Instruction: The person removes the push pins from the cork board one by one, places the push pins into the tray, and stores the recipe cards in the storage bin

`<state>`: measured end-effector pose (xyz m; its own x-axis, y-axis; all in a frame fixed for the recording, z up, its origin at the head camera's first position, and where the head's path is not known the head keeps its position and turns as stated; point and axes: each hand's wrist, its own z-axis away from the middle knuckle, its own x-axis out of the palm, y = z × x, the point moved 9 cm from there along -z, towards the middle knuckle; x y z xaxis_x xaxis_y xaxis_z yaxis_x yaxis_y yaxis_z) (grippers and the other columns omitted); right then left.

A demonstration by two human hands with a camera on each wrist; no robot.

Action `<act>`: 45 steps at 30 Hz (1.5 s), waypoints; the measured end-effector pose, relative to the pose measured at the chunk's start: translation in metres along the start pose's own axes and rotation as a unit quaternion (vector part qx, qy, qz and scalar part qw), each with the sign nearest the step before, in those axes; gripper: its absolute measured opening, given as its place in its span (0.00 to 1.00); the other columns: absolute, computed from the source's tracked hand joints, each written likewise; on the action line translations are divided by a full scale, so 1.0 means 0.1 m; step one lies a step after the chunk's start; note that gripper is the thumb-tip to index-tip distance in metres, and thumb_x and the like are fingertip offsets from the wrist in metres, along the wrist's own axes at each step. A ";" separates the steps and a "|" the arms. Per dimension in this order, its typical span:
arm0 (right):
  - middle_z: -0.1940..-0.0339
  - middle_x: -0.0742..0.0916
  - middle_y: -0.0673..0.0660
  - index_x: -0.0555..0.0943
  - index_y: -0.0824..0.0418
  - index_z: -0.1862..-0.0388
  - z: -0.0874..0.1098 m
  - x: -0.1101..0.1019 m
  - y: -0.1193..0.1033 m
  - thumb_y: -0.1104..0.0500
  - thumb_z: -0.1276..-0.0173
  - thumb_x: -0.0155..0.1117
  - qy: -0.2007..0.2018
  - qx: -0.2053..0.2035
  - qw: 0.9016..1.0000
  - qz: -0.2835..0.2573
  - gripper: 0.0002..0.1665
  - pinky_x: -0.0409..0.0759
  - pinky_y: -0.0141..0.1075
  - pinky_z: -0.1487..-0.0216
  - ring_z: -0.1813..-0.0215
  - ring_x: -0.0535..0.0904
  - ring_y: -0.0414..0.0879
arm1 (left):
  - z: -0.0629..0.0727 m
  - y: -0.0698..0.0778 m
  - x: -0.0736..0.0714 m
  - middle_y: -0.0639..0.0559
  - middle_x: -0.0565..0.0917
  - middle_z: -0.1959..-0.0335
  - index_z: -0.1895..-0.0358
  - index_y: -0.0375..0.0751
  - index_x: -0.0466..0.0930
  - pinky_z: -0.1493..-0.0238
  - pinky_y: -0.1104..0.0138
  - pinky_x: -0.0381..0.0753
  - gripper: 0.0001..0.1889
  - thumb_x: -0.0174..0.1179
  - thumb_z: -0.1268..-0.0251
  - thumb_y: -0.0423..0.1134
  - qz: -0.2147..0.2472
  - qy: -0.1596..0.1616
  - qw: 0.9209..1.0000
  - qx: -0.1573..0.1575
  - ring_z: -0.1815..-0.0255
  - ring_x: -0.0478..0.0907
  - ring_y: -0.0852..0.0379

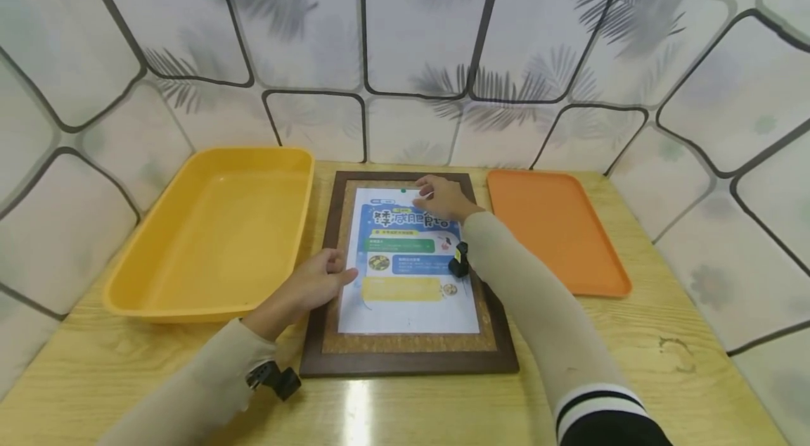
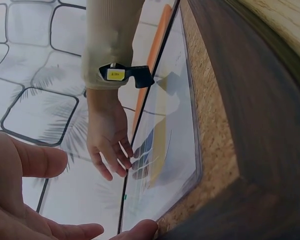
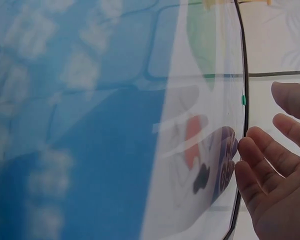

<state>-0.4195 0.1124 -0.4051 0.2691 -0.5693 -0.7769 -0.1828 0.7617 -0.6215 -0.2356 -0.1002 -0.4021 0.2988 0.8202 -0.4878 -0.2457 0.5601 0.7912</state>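
A glossy printed poster [image 1: 411,266] with blue, green and yellow blocks lies on a cork board [image 1: 408,364] with a dark brown wooden frame. A small green push pin [image 1: 403,190] sits at the poster's top edge. My right hand [image 1: 443,198] is over the poster's upper right part; in the right wrist view its fingertips [image 3: 244,145] are right at the glossy sheet, with the thumb apart. My left hand [image 1: 316,281] is at the poster's left edge, over the frame's left side, thumb and fingers spread in the left wrist view. Neither hand grips anything.
A deep yellow tray [image 1: 221,235] stands left of the board, close to the left forearm. To the right, a flat orange tray [image 1: 557,235] lies partly behind the right forearm. All rest on a wooden table [image 1: 671,361] against a patterned wall [image 1: 418,38].
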 end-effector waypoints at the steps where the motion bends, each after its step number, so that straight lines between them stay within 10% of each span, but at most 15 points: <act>1: 0.42 0.80 0.59 0.70 0.58 0.35 -0.01 0.01 -0.01 0.51 0.31 0.64 0.000 -0.003 1.000 0.006 0.29 0.73 0.48 0.40 0.42 0.76 0.54 | 0.00 0.00 0.00 0.32 0.67 0.34 0.29 0.31 0.56 0.38 0.46 0.68 0.33 0.54 0.28 0.46 -0.001 0.001 1.000 -0.001 0.33 0.64 0.37; 45: 0.55 0.81 0.56 0.78 0.61 0.43 -0.39 0.16 -0.17 0.57 0.31 0.61 0.001 -0.017 0.995 0.098 0.19 0.75 0.43 0.48 0.53 0.75 0.49 | -0.10 0.08 0.07 0.33 0.67 0.39 0.34 0.31 0.60 0.42 0.49 0.70 0.27 0.55 0.29 0.41 0.147 0.011 0.989 -0.018 0.42 0.67 0.41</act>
<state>-0.4491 0.0780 -0.4108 0.2224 -0.4114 -0.8839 -0.2627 0.8478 -0.4607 -0.2445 -0.0885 -0.4026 0.1890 0.9503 -0.2473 -0.3512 0.3006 0.8867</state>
